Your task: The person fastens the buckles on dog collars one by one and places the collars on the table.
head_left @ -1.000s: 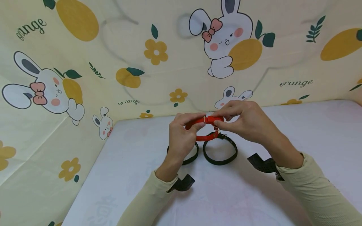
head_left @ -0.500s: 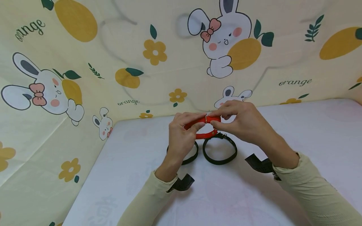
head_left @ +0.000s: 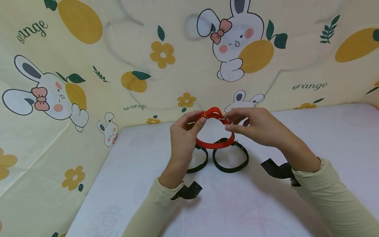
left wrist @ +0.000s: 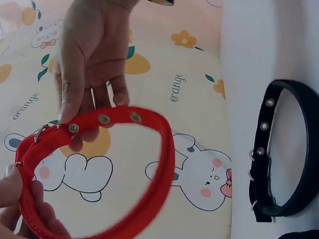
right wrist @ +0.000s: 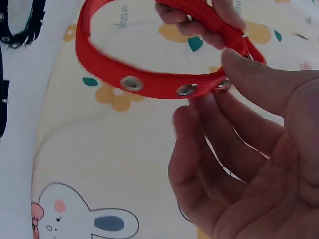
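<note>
Where the fingertips meet at frame centre, left hand (head_left: 183, 138) and right hand (head_left: 257, 126) each pinch the top of a red collar (head_left: 215, 144), thumbs curled on its buckle end. Its loop hangs downward, long axis left-right, above two black collars (head_left: 230, 158) on the white tabletop (head_left: 296, 138).

White table (head_left: 311, 138), two black collars (head_left: 231, 161) (buckled loops) lying side by side

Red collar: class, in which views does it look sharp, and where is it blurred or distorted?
Head view: the red collar is small but fairly sharp under even light, the backdrop bowed by the wide lens. Left wrist view: its lower loop smears. Right wrist view: the right hand looms large and soft.
</note>
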### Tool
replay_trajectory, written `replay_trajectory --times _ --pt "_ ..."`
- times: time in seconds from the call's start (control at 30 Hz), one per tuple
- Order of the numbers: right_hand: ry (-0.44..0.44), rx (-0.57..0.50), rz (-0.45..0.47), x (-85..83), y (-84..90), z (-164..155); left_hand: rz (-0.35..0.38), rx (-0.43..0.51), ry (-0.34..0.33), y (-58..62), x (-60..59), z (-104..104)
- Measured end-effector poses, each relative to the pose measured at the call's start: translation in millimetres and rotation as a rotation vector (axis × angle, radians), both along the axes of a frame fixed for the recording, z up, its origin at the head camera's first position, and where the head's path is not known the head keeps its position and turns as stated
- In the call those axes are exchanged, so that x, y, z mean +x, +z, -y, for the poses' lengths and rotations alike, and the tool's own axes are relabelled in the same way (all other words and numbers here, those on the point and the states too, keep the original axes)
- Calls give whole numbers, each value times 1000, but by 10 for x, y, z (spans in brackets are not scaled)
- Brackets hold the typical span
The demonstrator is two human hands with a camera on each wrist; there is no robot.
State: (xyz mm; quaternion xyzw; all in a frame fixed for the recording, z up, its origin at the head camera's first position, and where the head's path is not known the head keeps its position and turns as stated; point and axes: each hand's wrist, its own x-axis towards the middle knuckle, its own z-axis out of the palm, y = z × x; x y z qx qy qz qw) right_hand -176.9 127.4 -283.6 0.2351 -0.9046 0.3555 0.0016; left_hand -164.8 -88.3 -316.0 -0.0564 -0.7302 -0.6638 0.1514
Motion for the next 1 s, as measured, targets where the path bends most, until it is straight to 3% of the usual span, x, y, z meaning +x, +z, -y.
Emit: replay_trajectory --times 0.23,0.53,0.73,0.9,1.0 --pt "-45 -101 13 17 40 -7 106 164 -48 47 -16 16" --pt "-115 -184 -22 48 53 -6 137 264 -49 106 -14 5" --pt "-154 -197 -48 40 67 -27 145 172 -89 107 -24 30" --pt "-184 -229 -63 28 66 -60 59 -31 -209 119 -32 119" --pt "-194 -254 -57 20 64 -67 25 -83 -253 134 -24 156"
